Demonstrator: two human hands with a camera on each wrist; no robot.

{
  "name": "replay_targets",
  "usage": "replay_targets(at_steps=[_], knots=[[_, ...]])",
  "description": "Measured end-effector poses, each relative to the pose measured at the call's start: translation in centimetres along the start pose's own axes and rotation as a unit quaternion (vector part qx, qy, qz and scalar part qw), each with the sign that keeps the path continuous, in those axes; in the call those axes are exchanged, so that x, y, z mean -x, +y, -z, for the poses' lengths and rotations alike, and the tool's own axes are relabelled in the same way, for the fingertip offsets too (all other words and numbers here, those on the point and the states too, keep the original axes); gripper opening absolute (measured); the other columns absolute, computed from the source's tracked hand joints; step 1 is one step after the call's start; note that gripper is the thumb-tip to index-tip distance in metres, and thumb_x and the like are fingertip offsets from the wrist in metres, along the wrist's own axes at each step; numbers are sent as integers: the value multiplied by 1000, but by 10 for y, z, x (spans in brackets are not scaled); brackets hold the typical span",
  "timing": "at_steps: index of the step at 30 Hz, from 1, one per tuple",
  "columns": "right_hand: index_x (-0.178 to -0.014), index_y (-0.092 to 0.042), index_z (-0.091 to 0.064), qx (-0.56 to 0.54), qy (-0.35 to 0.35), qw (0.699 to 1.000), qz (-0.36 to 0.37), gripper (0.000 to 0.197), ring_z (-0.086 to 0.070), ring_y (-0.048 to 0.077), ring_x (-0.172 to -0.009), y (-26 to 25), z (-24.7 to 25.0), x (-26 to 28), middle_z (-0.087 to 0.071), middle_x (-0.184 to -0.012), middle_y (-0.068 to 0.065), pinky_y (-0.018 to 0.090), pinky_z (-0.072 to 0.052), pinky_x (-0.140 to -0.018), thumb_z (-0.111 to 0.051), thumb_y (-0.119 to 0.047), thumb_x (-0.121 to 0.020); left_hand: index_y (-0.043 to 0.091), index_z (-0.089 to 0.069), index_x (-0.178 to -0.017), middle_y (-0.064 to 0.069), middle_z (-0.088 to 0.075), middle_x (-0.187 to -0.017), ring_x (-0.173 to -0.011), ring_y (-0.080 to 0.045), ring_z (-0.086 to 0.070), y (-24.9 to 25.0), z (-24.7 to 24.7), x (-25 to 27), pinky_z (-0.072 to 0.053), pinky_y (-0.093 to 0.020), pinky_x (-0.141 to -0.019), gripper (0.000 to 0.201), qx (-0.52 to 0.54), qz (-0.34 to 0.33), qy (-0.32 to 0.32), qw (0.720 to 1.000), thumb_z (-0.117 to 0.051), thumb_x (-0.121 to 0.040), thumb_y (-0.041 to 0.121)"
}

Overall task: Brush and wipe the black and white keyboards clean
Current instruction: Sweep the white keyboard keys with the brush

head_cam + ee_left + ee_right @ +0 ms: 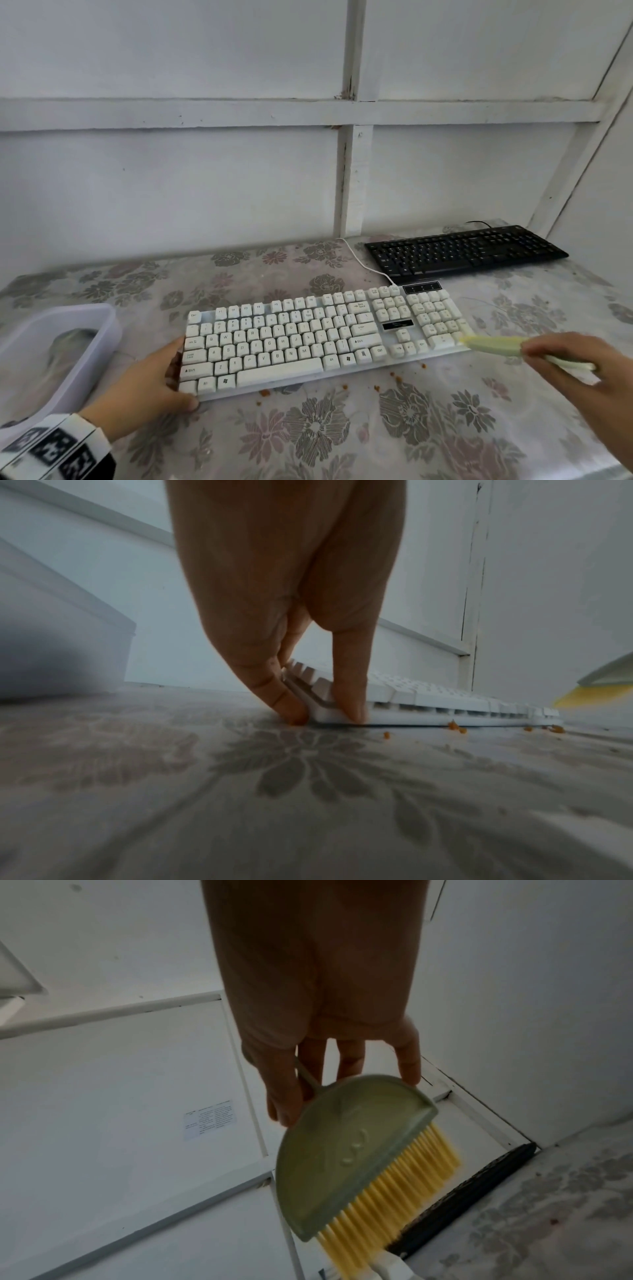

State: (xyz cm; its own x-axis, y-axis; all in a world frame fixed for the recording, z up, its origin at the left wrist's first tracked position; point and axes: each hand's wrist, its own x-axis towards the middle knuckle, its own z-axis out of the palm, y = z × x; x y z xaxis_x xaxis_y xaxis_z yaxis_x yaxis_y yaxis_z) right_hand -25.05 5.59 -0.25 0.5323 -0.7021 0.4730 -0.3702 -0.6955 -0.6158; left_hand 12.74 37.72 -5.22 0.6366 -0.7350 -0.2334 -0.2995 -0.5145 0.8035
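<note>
The white keyboard lies across the middle of the table. My left hand grips its left end, fingers along the side edge and thumb on the front corner. The left wrist view shows that pinch on the keyboard corner. My right hand holds a pale green brush by its handle, head blurred over the keyboard's right end. In the right wrist view the brush shows yellow bristles below my right hand. The black keyboard sits at the back right, untouched.
A translucent plastic tub with something grey inside stands at the left. Orange crumbs dot the floral tablecloth in front of the white keyboard. A white cable runs back toward the wall close behind the table.
</note>
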Motion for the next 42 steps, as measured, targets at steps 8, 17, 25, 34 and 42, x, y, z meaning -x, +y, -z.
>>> replay_targets(at_steps=[8, 17, 25, 34, 42], knots=[[-89, -47, -71, -43, -39, 998, 19, 33, -64, 0, -94, -10, 6, -4, -71, -96, -22, 29, -48, -87, -67, -21, -68, 71, -43, -105, 29, -68, -99, -95, 0, -64, 11, 3, 4, -50, -33, -92, 75, -109, -17, 14, 994, -67, -38, 45], [-87, -52, -68, -7, -61, 998, -6, 29, -61, -10, -90, -9, 5, -8, -68, -95, -30, 16, -48, -78, -66, -26, -74, 72, -53, -83, 45, -60, -89, -90, 9, -60, 16, 0, 6, -42, -15, -77, 61, -170, 7, 43, 985, -80, -55, 25], [-95, -43, -64, 2, -83, 996, -27, 33, -60, 9, -69, -24, 9, -22, -69, -85, -15, 22, -43, -57, -55, -69, -76, 51, -48, -100, 21, -65, -95, -88, 3, -60, 21, -8, 6, -41, -10, -70, 56, -202, 37, 62, 977, -76, -68, 15], [-93, -53, -55, 19, -179, 983, 34, 45, -59, 14, -62, -44, 8, -49, -66, -79, -18, 20, -43, -54, -38, -86, -67, 20, -43, -137, 3, -52, -119, -96, -9, -53, 34, -13, 15, -45, -26, -86, 71, -202, 65, 126, 969, -76, -74, 28], [-99, -55, -48, 6, -236, 964, 118, 29, -65, 11, -73, -100, -21, -66, -65, -91, -22, 24, -49, -65, -60, -32, -88, 46, -43, -120, 6, -52, -120, -103, -10, -52, 35, 35, 31, -46, -28, -87, 61, -137, -34, 192, 971, -76, -69, 37]])
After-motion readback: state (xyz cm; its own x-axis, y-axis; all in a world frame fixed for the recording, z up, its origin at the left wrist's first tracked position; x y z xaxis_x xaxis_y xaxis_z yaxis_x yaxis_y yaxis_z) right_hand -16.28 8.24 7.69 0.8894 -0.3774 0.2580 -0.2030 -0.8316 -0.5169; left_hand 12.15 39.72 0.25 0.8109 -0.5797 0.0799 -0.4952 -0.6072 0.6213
